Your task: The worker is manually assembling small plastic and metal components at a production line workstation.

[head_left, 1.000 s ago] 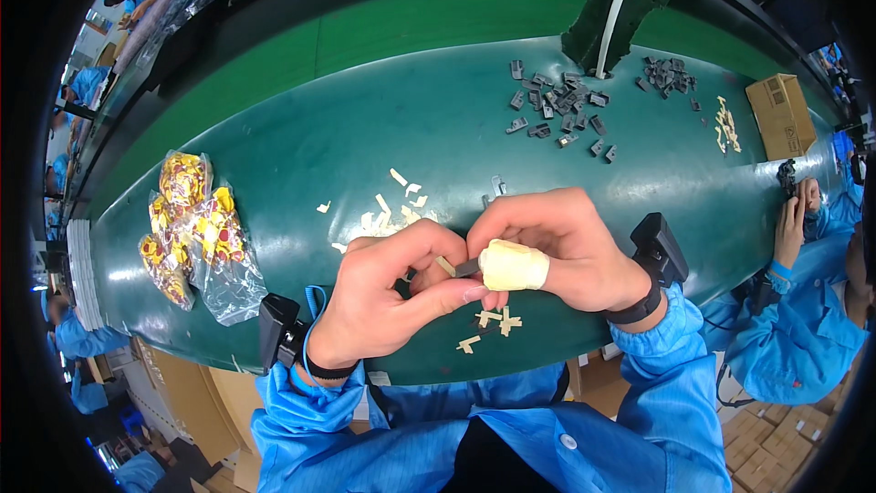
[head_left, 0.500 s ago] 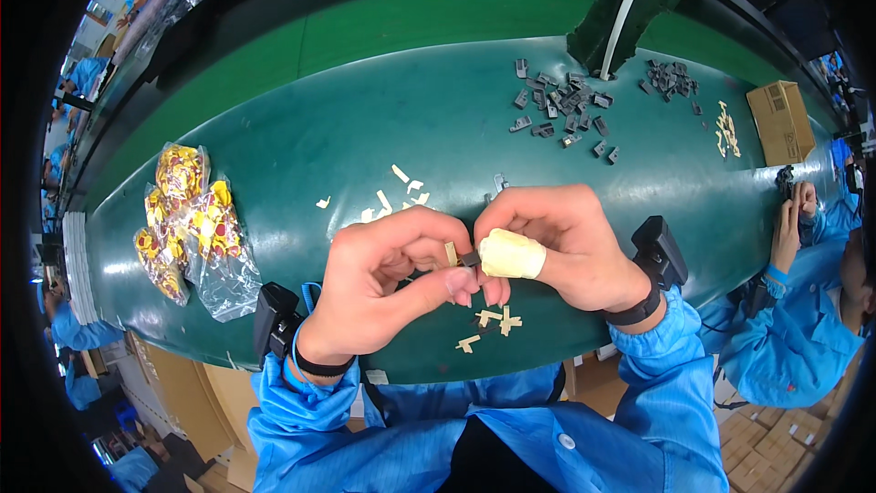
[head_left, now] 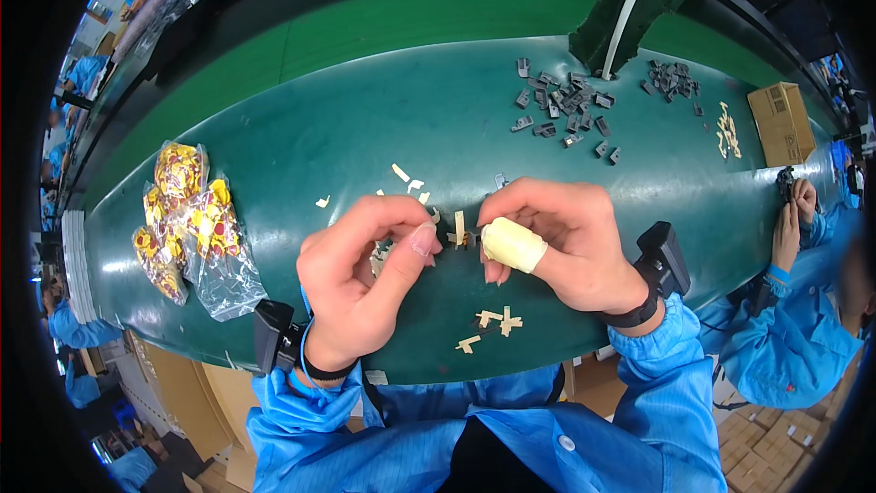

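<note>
My left hand (head_left: 360, 278) is closed in a pinch, thumb against fingertips. Whatever those fingertips hold, if anything, is too small to make out. Facing it, my right hand (head_left: 557, 251) has its thumb wrapped in cream tape (head_left: 513, 245). Its fingertips grip a small dark part (head_left: 473, 239), mostly hidden behind the thumb. Right beside that part, between the two hands, stands a narrow cream strip (head_left: 459, 225). More cream pieces (head_left: 400, 173) lie on the table beyond my left hand, and others (head_left: 506, 319) near the front edge, with dark bits among them.
On the green table (head_left: 319, 128), clear bags of yellow and red pieces (head_left: 214, 219) lie at left. Dark grey parts (head_left: 575, 105) are heaped at the back right by a post (head_left: 630, 9). A cardboard box (head_left: 781, 123) stands far right, near a co-worker's hands (head_left: 792, 219).
My left hand has moved left, away from the dark part, and a gap now separates my hands. The right hand keeps the part; the cream strip appears slightly higher and more upright.
</note>
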A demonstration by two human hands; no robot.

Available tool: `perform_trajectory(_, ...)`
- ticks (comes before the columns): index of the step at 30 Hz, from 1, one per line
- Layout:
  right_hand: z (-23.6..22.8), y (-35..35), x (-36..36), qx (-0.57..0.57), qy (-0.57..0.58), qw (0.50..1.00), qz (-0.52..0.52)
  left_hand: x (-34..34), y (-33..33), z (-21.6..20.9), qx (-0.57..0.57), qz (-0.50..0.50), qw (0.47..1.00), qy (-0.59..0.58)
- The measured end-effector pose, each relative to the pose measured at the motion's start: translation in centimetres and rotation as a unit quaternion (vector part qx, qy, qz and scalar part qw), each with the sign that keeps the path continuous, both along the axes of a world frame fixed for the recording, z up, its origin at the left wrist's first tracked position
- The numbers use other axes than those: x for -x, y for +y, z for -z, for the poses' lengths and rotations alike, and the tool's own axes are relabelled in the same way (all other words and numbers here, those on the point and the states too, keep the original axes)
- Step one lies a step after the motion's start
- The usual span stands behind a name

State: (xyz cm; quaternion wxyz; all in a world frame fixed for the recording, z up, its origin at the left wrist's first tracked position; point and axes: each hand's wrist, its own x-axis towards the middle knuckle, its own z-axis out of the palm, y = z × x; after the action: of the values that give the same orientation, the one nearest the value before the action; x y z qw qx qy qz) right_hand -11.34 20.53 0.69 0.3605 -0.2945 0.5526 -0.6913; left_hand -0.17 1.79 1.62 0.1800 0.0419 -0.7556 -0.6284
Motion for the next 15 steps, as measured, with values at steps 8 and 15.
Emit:
perform_trajectory(8, 0.15, -0.32, -0.17, -0.022, 0.090, 0.995, 0.037, 0.54, 0.53, 0.09, 0.194, 0.017, 0.980, 0.041)
perform_trajectory(15, -0.17, -0.24, -0.05, -0.008, 0.092, 0.996, 0.020, 0.56, 0.56, 0.01, 0.117, 0.053, 0.992, -0.007)
